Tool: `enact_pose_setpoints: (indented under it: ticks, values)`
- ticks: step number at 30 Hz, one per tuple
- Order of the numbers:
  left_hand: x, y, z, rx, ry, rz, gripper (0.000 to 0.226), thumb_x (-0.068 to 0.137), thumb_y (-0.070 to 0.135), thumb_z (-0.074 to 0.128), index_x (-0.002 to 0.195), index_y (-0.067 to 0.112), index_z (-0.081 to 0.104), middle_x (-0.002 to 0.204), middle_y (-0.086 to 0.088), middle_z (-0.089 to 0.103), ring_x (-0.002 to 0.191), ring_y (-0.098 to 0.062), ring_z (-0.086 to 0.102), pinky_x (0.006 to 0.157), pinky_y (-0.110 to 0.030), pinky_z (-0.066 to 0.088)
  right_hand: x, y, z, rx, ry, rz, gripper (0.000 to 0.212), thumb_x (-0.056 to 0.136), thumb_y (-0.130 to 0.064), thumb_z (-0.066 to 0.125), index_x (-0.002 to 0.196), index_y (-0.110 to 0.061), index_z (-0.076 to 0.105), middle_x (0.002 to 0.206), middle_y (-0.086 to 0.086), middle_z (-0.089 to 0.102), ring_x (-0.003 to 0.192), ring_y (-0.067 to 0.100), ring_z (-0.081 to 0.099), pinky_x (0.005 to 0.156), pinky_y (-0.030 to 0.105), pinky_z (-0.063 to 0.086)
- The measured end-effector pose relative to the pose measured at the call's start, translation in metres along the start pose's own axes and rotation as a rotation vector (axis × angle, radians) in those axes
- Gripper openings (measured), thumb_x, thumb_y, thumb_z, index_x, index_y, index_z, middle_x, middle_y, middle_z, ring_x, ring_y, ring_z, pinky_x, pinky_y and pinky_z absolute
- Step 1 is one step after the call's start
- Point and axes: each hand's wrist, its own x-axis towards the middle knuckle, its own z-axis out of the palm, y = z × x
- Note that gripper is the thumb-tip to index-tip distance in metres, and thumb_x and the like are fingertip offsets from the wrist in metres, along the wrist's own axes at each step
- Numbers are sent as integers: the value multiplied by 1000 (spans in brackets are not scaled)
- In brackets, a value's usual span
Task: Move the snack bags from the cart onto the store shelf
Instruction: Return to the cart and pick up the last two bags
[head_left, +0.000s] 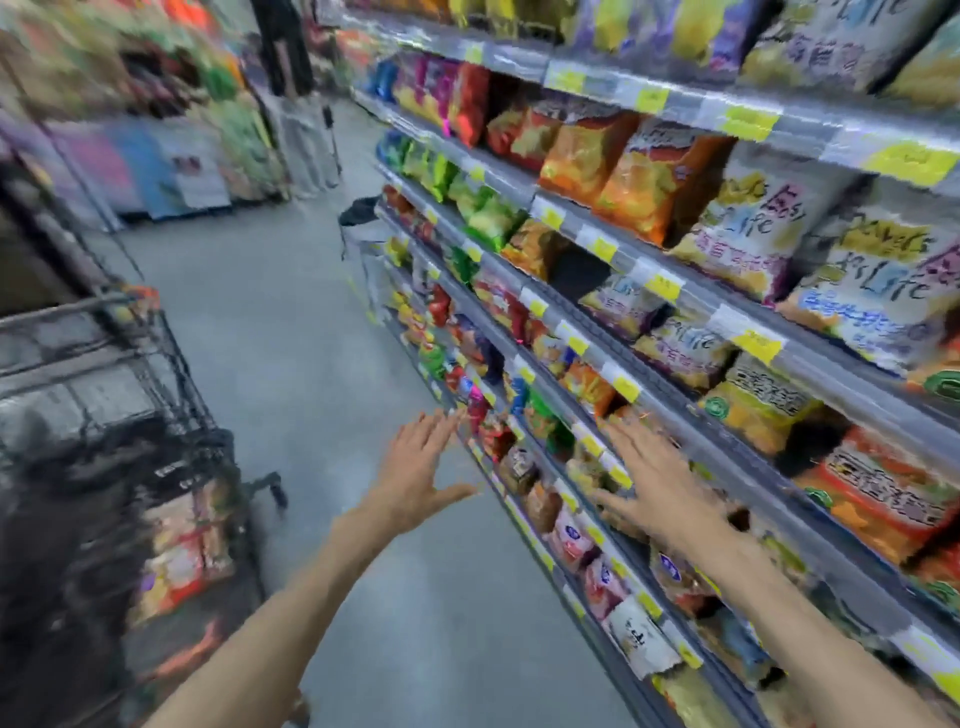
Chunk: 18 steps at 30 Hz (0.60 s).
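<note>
The frame is blurred by motion. A dark wire cart (171, 364) stands at the left, with orange and white snack bags (184, 545) inside its lower part. The store shelf (587, 358) runs along the right, its tiers packed with colourful snack bags (639, 171). My left hand (421, 467) is stretched out over the aisle floor, fingers spread, holding nothing. My right hand (649, 478) reaches against the front of a lower shelf tier, fingers spread, and nothing is gripped in it.
Grey aisle floor (291, 322) runs between cart and shelf. Another shelf row with goods (156, 104) lines the far left. A person in dark clothes (291, 67) stands at the aisle's far end. Yellow price tags (758, 343) line the shelf edges.
</note>
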Motion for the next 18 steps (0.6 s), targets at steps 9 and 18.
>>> enact_pose_setpoints:
  ticks: [9, 18]
  values:
    - [-142, -156, -76, 112, 165, -496, 107, 76, 78, 49, 160, 12, 37, 164, -19, 37, 154, -42, 31, 123, -53, 26, 163, -185, 41, -62, -21, -519, 103, 82, -79, 50, 162, -15, 40, 162, 13, 47, 151, 36, 44, 121, 55, 38]
    - [-263, -248, -90, 105, 269, -919, 112, 75, 84, 42, 164, 19, 26, 170, -10, 26, 159, -35, 20, 125, -57, 21, 251, -374, 98, -65, -150, -818, 103, 80, -80, 46, 157, -12, 46, 160, 17, 49, 149, 39, 47, 116, 61, 43]
